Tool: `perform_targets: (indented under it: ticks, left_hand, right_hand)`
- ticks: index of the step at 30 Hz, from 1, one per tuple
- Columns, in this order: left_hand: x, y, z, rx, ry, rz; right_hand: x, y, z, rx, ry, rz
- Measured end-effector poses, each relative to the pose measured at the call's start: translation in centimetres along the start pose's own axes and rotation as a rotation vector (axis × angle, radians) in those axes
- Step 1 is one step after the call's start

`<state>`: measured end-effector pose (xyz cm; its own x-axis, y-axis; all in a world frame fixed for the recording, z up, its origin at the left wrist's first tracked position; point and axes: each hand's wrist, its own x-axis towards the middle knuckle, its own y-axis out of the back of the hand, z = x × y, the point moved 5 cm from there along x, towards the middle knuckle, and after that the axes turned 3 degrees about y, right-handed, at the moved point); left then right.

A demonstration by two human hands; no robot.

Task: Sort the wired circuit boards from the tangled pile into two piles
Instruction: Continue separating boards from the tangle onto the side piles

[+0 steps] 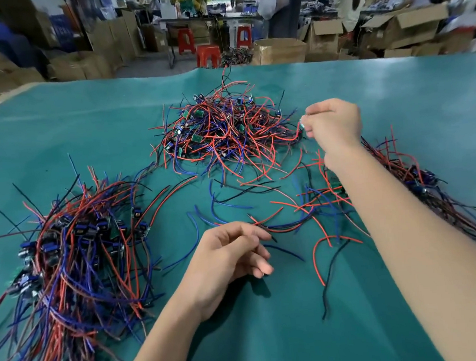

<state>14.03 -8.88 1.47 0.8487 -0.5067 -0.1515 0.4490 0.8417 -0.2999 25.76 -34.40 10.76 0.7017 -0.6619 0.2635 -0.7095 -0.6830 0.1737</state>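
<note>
A tangled pile (222,130) of small green circuit boards with red, blue and black wires lies at the table's middle back. A large sorted pile (81,253) lies at the left. Another pile (417,176) lies at the right, partly hidden under my right forearm. My right hand (333,125) is at the tangled pile's right edge, its fingers pinched on a small circuit board (302,123) whose red wires trail into the pile. My left hand (230,254) rests near the front centre, fingers loosely curled, its fingertips touching thin wire ends (265,229).
Teal cloth (270,333) covers the table. Loose wired boards (317,203) lie scattered between the piles. Beyond the far edge stand cardboard boxes (278,50), red stools (208,55) and several people at benches.
</note>
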Motion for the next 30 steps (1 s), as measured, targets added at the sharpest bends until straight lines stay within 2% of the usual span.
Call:
perform_targets:
  ticks: [3, 6, 8, 10, 13, 18, 26, 30]
  left_hand:
    - [0.0, 0.1, -0.1, 0.005, 0.007, 0.009]
    - [0.1, 0.1, -0.1, 0.006, 0.01, 0.015]
    - [0.1, 0.1, 0.0, -0.023, 0.008, 0.029]
    - [0.2, -0.1, 0.0, -0.069, -0.002, 0.04]
    - [0.2, -0.3, 0.3, -0.128, -0.014, 0.051]
    - [0.1, -0.4, 0.7, -0.163, -0.037, 0.025]
    - [0.0, 0.1, 0.3, -0.061, -0.084, 0.089]
    - [-0.1, 0.2, 0.2, -0.027, -0.081, 0.148]
  right_hand:
    - [-1.9, 2.8, -2.2, 0.143, 0.057, 0.046]
    - [-4.9, 5.7, -4.1, 0.45, 0.043, 0.023]
    - [-7.8, 5.6, -3.9, 0.706, -0.1, -0.171]
    - [-11.3, 4.2, -3.0, 0.769, -0.239, -0.422]
    - [-15.4, 1.5, -1.0, 0.702, -0.366, -0.653]
    - [-17.7, -0.8, 0.7, 0.533, -0.333, -0.722]
    - [-17.3, -0.3, 0.4, 0.158, -0.027, -0.707]
    - [-17.1, 0.1, -0.3, -0.05, 0.198, -0.708]
